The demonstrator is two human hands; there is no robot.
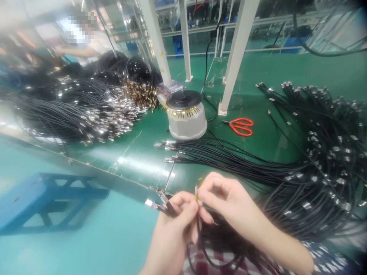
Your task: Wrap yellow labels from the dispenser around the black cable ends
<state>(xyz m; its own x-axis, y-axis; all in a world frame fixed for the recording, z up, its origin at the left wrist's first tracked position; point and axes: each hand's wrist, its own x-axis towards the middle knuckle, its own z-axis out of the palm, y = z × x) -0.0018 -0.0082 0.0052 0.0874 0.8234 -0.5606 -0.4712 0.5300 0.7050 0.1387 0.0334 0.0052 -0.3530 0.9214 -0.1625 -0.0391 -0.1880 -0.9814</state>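
My left hand point(179, 225) is closed around black cables; several metal-tipped ends point(156, 204) stick out on its thumb-side left. Between its thumb and index finger one black cable point(198, 225) stands with its metal tip upward. A small piece of yellow tape point(196, 197) sits just below that tip. My right hand point(226, 194) pinches at the tape from the right, its thumb and index finger against the cable end. Its other fingertips are partly hidden. Beyond my hands, a bundle of black cables point(229, 154) lies across the green table.
A white round tape dispenser point(187, 124) with yellow strips stands mid-table, with orange-handled pliers or cutters point(241, 126) to its right. Cable heaps lie left point(71, 103) and right point(329, 152). White posts point(236, 53) rise behind. A blue stool point(48, 198) stands left; a person point(86, 47) sits beyond.
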